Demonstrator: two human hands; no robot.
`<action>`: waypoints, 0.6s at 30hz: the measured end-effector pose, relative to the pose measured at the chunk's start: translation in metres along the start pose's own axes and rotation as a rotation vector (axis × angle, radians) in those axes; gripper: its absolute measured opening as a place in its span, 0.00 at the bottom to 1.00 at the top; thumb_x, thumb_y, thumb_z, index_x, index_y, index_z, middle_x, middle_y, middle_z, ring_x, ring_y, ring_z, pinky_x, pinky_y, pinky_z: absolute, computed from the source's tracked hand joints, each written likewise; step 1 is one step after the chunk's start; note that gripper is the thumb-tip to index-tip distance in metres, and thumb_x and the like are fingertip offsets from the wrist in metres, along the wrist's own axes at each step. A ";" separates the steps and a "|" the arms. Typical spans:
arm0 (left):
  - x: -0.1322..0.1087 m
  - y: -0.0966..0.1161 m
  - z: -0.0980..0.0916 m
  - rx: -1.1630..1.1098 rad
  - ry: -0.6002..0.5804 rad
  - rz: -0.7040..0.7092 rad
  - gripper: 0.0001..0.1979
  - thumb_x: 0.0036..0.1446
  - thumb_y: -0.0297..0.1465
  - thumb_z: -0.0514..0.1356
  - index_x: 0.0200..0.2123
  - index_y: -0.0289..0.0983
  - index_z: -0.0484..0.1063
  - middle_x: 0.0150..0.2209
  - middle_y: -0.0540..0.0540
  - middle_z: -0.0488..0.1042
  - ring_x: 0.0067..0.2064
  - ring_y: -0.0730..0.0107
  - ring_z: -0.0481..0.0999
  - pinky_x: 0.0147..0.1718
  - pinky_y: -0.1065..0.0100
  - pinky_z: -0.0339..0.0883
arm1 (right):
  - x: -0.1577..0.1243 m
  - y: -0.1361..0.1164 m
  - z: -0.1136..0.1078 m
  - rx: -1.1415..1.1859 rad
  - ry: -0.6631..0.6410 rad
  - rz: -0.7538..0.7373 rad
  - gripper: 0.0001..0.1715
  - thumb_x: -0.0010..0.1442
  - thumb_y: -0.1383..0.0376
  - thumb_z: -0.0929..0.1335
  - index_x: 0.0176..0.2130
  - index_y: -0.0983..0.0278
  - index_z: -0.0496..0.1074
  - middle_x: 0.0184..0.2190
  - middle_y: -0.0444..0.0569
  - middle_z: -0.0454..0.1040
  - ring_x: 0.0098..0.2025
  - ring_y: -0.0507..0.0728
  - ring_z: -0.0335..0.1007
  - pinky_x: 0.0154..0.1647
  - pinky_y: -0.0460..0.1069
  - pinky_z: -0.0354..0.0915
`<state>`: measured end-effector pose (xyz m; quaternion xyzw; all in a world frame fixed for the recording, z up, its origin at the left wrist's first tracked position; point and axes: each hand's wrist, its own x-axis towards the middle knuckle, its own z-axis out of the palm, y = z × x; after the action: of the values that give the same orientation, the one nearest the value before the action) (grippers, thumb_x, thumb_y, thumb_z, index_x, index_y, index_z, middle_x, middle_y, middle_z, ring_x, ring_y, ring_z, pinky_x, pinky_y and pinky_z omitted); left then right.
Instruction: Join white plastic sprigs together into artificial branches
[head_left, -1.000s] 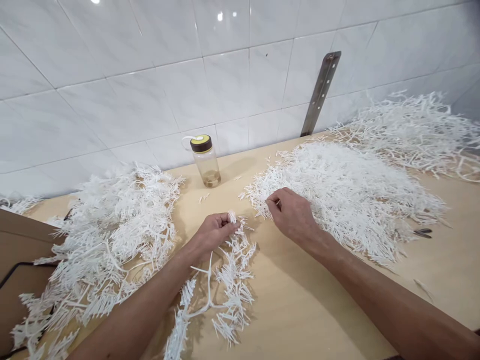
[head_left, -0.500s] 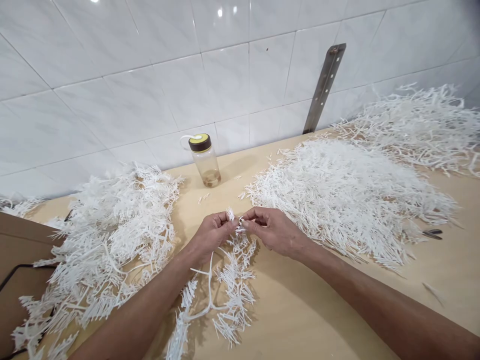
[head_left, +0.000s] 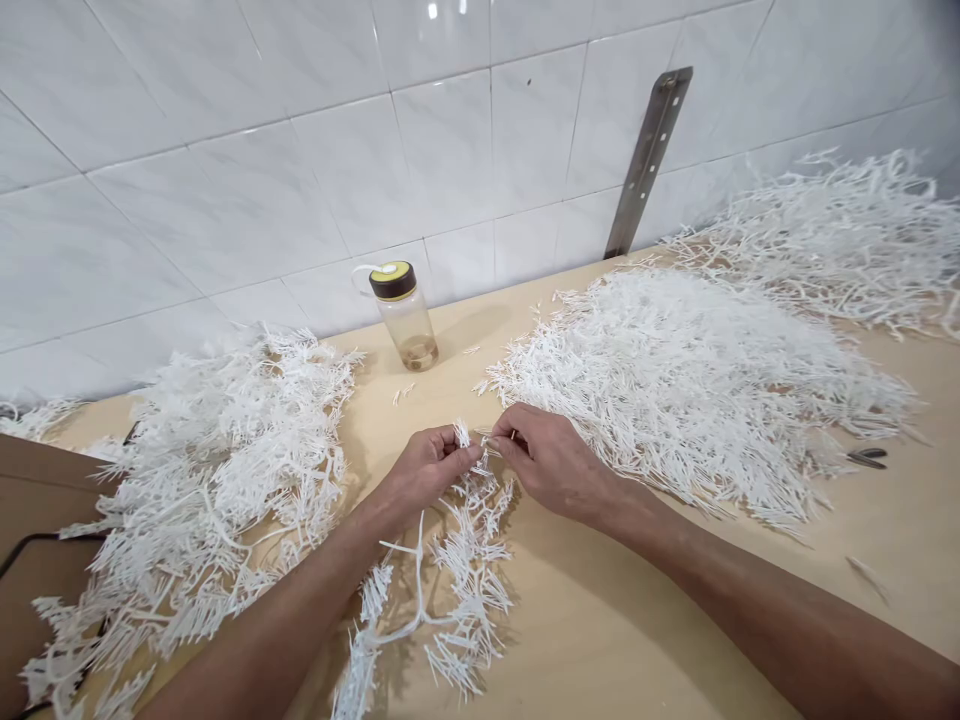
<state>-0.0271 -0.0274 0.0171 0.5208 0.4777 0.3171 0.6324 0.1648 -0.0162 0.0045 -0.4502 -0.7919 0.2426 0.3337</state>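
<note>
Between the thumb and fingers of my left hand [head_left: 426, 470] is a white, many-tipped plastic branch [head_left: 471, 585], its forked stem and needle-like sprays hanging toward me over the table. A small tuft of it sticks up past my left thumb. My right hand [head_left: 553, 462] is pinched shut just to the right, a small gap from the left thumb. Thin pale strands show at its fingertips, apparently part of the same white plastic; whether they are still joined to the branch I cannot tell.
A tangled heap of white branches [head_left: 240, 480] lies left, beside a brown cardboard box [head_left: 45, 560]. To the right spreads a pile of small white sprigs [head_left: 697, 390], with bare white stems [head_left: 840, 245] behind. A clear bottle [head_left: 409, 325] stands near the tiled wall. Dark handles [head_left: 868, 458] poke out at right.
My right hand has drawn slightly right, away from my left thumb, widening the gap between them. My left hand keeps its hold on the branch. The view has shifted a little.
</note>
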 end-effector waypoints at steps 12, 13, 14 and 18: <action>0.010 -0.006 -0.005 0.088 0.021 0.103 0.19 0.49 0.44 0.68 0.31 0.32 0.72 0.26 0.49 0.69 0.26 0.75 0.65 0.25 0.72 0.57 | 0.005 -0.004 0.005 -0.452 0.007 -0.068 0.10 0.66 0.72 0.62 0.33 0.66 0.68 0.32 0.50 0.72 0.31 0.55 0.65 0.28 0.48 0.53; 0.010 -0.006 -0.005 0.088 0.026 0.110 0.19 0.48 0.43 0.68 0.30 0.32 0.73 0.25 0.49 0.69 0.26 0.75 0.65 0.25 0.72 0.57 | 0.005 -0.004 0.004 -0.440 0.004 -0.061 0.10 0.66 0.72 0.62 0.33 0.66 0.68 0.32 0.51 0.72 0.31 0.55 0.65 0.29 0.48 0.53; 0.009 -0.006 -0.005 0.078 0.035 0.114 0.19 0.48 0.43 0.69 0.29 0.32 0.73 0.25 0.49 0.69 0.26 0.75 0.65 0.25 0.72 0.58 | 0.005 -0.004 0.003 -0.402 0.000 -0.049 0.10 0.66 0.72 0.62 0.32 0.65 0.68 0.32 0.50 0.72 0.32 0.55 0.66 0.29 0.48 0.54; 0.008 -0.010 -0.006 -0.001 0.073 0.110 0.19 0.46 0.44 0.69 0.27 0.33 0.71 0.26 0.48 0.70 0.27 0.72 0.68 0.25 0.71 0.61 | 0.007 -0.001 -0.003 -0.073 -0.099 0.033 0.11 0.66 0.66 0.63 0.31 0.64 0.68 0.27 0.45 0.72 0.30 0.53 0.65 0.32 0.48 0.57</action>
<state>-0.0310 -0.0204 0.0056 0.5342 0.4708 0.3704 0.5965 0.1639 -0.0102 0.0098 -0.4628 -0.8082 0.2409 0.2732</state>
